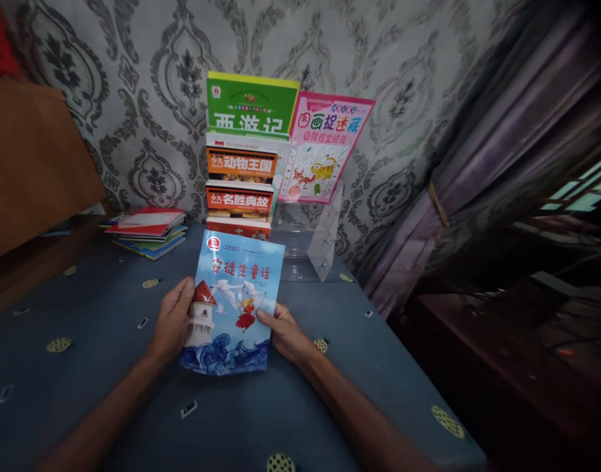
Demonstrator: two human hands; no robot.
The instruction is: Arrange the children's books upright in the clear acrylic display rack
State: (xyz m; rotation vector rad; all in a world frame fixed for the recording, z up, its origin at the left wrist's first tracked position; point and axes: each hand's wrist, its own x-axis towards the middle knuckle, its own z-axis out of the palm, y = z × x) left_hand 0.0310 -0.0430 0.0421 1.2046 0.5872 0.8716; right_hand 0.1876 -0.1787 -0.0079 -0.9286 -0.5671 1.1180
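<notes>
Between my two hands is a light blue children's book (236, 295) with red title characters, a white tower, birds and dark blue waves on its cover. My left hand (174, 314) grips its left edge, thumb at the front. My right hand (288, 331) pinches the right edge, thumb lying on the cover. The book is held up, slightly tilted, in front of a clear tiered book rack (324, 242). On the rack's left side stand a green book (253, 105) and several orange-red books (241, 164) in steps. A pink book (324, 147) leans at its upper right.
A stack of books (147, 229) lies at the back left, near a brown wooden piece of furniture (39, 151). Dark blue patterned cloth covers the table (108, 314). Patterned wallpaper rises behind; a tied purple curtain (457, 170) hangs at the right, beyond the table edge.
</notes>
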